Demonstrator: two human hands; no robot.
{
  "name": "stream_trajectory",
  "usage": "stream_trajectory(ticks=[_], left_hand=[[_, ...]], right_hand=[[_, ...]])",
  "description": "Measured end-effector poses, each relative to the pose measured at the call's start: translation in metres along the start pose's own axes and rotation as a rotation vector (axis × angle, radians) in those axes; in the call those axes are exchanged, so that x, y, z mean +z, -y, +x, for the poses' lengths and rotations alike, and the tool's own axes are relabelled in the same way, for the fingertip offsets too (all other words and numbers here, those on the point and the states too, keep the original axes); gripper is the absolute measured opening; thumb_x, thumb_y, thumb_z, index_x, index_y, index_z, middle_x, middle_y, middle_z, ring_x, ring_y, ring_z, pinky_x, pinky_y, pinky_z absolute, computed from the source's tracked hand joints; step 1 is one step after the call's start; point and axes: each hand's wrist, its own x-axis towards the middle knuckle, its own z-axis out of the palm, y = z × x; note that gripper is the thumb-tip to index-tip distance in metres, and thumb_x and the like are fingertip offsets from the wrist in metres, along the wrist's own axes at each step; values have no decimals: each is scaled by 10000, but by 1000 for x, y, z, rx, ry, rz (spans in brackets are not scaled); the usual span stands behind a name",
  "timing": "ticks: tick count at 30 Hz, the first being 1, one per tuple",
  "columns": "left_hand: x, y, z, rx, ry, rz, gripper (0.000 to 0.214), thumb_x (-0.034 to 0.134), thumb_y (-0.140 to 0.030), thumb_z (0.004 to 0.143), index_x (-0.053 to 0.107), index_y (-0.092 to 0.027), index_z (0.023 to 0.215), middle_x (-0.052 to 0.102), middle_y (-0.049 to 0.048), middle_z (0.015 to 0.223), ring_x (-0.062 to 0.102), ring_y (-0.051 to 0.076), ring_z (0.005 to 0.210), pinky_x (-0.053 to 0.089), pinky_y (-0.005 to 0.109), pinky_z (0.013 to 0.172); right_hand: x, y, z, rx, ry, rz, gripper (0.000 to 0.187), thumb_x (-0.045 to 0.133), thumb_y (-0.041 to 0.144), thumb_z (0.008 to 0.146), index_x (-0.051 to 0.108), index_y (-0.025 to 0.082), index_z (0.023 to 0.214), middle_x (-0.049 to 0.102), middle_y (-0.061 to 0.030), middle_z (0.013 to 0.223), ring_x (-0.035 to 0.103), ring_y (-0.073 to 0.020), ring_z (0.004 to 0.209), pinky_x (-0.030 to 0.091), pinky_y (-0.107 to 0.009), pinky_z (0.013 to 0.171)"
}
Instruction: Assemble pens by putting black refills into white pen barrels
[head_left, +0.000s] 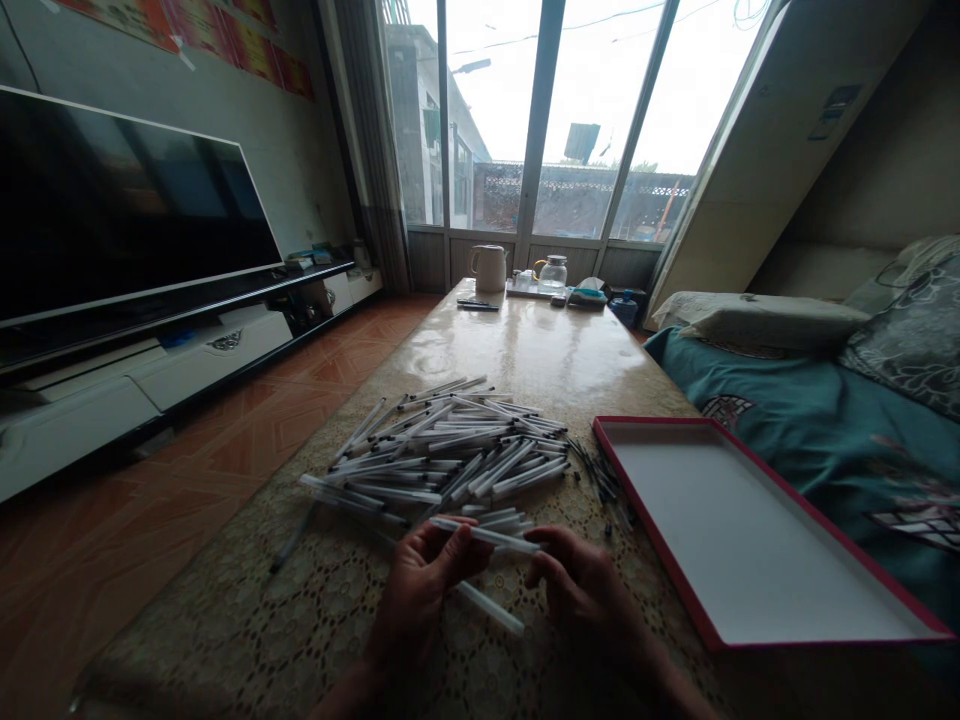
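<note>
My left hand (424,580) and my right hand (581,585) hold one white pen (491,538) between them, each pinching an end, low over the lace-covered table (300,620). A second clear pen barrel (491,608) lies on the cloth just below the hands. Beyond the hands spreads a wide pile of white pens (450,450). A small bunch of thin dark refills (596,470) lies to the right of the pile.
A shallow red-rimmed tray (817,640) with a white inside sits at the right, over the table edge and a teal-covered sofa (825,420). A kettle (489,268), a glass jar (553,272) and a remote (478,304) stand at the far end. A television (127,220) is left.
</note>
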Motion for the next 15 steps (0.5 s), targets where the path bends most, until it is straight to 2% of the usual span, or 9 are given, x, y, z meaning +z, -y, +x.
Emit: stream_trajectory(ticks=[4,10,12,15], left_hand=[[2,1,-1,27,-26,-1,304,821,-326,602,700,-113,782,722,48,645,694,181,598,574,265,600],[-2,-1,1,-10,-62,-67,300,826,-313,597,701,-124,793,735,38,698,700,165,639,569,245,635],[-3,-2,2,-17,-77,-78,312,830,-318,589,700,-124,796,736,36,703,700,160,643,568,241,641],[-2,-3,2,-32,-74,-71,320,832,-319,586,699,-119,797,737,42,695,700,164,643,567,240,636]], right_hand=[[1,-1,0,-83,-40,-92,494,334,481,952,606,162,689,644,-35,584,571,-120,518,417,-209,517],[2,-5,1,56,-72,147,317,501,463,889,582,159,860,640,-23,707,550,-91,419,373,-185,386],[-1,-4,1,44,-106,192,272,550,430,868,574,162,903,627,-20,737,564,-94,471,386,-182,411],[-2,-1,-1,17,-130,188,243,572,398,858,571,164,923,587,4,704,510,-78,473,391,-181,424]])
